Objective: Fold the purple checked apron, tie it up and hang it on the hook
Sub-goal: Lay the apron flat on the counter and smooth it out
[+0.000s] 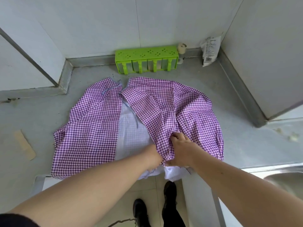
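Folding barely begun: purple checked apron (101, 128) spread before the green rack (146, 61), right hand (182, 149) pinching its flap, left hand (155, 157) hidden under cloth, grip unclear; tying, hanging remain.

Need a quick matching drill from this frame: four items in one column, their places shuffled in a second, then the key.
Things:
1. apron
2. green rack
3. white packet
4. sink

Places:
A. leaning in the far right corner
B. spread on the counter's middle, under both hands
C. at the near right edge
D. against the back wall, beyond the apron

Pairs: 1-B, 2-D, 3-A, 4-C
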